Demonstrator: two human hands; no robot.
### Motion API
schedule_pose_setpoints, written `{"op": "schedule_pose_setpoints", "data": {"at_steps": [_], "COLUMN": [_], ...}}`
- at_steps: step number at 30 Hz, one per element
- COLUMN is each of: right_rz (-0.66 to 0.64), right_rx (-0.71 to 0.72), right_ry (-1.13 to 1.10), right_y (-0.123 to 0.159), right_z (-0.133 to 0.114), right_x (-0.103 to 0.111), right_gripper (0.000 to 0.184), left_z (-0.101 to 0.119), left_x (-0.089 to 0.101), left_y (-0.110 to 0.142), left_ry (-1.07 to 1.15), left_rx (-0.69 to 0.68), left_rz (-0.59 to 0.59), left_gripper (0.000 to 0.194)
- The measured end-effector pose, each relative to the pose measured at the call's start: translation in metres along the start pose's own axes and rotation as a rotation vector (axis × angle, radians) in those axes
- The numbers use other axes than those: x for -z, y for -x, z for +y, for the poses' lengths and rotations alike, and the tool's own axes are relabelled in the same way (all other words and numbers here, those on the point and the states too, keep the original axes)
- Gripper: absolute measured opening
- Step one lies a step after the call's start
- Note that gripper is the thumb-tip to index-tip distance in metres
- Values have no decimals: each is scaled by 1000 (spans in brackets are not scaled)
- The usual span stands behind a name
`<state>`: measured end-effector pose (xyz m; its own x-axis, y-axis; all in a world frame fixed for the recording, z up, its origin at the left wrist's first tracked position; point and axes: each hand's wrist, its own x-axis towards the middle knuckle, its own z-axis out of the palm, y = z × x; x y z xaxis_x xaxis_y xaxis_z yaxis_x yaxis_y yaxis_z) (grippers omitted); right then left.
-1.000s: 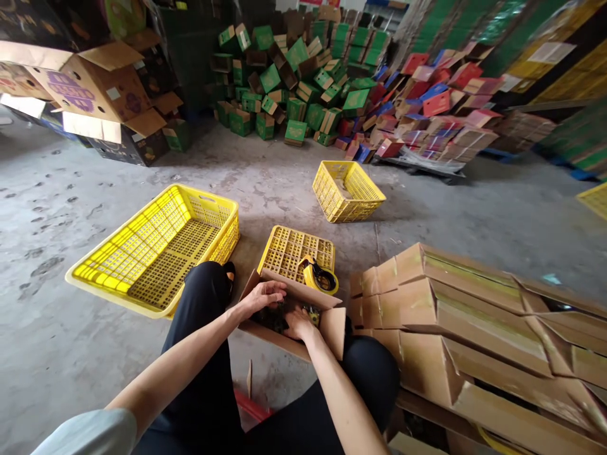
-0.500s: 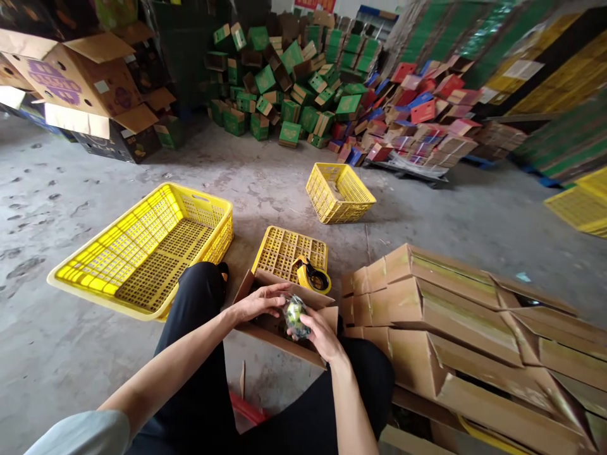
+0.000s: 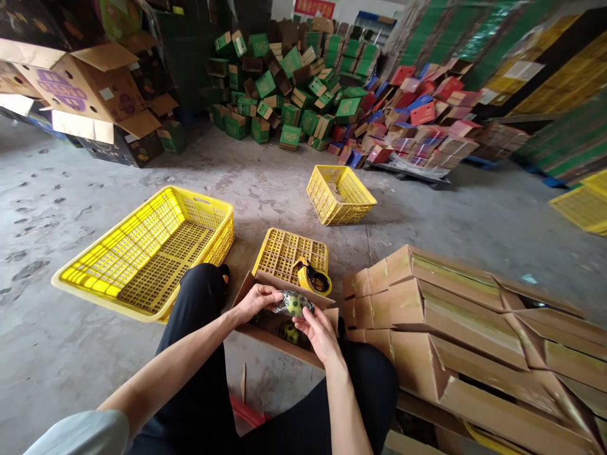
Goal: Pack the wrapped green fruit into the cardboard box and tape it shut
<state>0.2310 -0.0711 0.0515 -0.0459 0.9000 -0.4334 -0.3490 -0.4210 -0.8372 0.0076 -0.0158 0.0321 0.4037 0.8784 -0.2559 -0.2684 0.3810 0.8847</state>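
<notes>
A yellowish-green fruit with dark spots, wrapped in clear plastic point(image 3: 294, 304), hangs level above an open cardboard box point(image 3: 272, 339). My left hand point(image 3: 256, 302) pinches one end of the wrap between thumb and fingers. The other end is held in the fingertips of my right hand point(image 3: 318, 328). Below, inside the box, lies another yellow-green spotted item point(image 3: 289, 332), partly hidden by the right hand; its exact kind is unclear. A yellow-and-black tape dispenser point(image 3: 313, 276) rests on an upturned yellow crate point(image 3: 279, 249) just behind the box.
A large yellow crate point(image 3: 224, 230) stands at the left, a smaller one point(image 3: 348, 213) farther ahead. Stacked cardboard boxes point(image 3: 403, 316) rise close on the right. Heaps of green boxes point(image 3: 289, 136) and red and blue boxes point(image 3: 422, 112) fill the back. Open cartons point(image 3: 102, 88) stand at far left.
The left fingers have gone from spread beside the wrapped fruit to pinching the wrap's end. The fruit has turned sideways, with its wrap stretched between both hands.
</notes>
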Motion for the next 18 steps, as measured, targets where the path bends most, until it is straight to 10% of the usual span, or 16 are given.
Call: {"op": "schedule_pose_setpoints", "data": {"at_steps": [12,18], "right_rz": [143,107], "right_rx": [50,-7], "right_ry": [46,27], "right_y": [-10,-8], "right_z": [3,3], "right_x": [6,0], "right_gripper": [49,61], "left_z": [-5,8], "left_x": [5,1], "left_y": [-3,4], "left_ry": [78,-59], "left_rx": [25,-172], "left_rz": [-57,-270], "left_gripper": [42,75]}}
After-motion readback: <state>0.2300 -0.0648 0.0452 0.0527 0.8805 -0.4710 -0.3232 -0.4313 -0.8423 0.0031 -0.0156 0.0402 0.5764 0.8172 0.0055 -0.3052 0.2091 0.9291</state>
